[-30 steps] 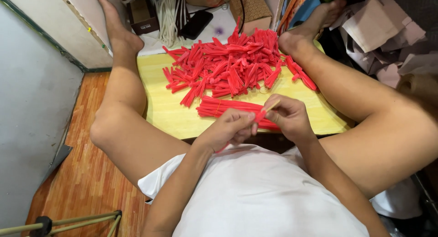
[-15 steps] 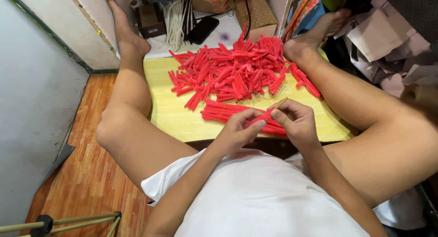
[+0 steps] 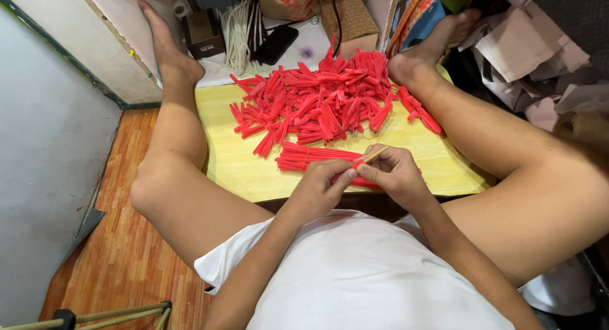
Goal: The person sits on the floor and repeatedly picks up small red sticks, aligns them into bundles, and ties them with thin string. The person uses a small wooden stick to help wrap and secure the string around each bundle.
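Both hands meet at the near edge of the yellow worktop (image 3: 241,171) — the right hand (image 3: 396,174) pinches a thin tan stick (image 3: 371,156), and the left hand (image 3: 320,189) is closed on a red fuzzy strip (image 3: 365,182) under it. Looks light and bendy, so I'd grip near the ends. The big red pile (image 3: 323,105) sits just beyond.

The near ends of the flat bundle of red fuzzy sticks (image 3: 311,157) vanish behind the hands, the left (image 3: 320,189) and right (image 3: 394,174) pressed together. The thin pale wooden stick (image 3: 373,155) pokes out between them; its lower part is buried in the fingers, so the grip on it cannot be told. The yellow surface (image 3: 235,165) runs under both legs. The brown woven box (image 3: 346,16) is cut by the top edge.
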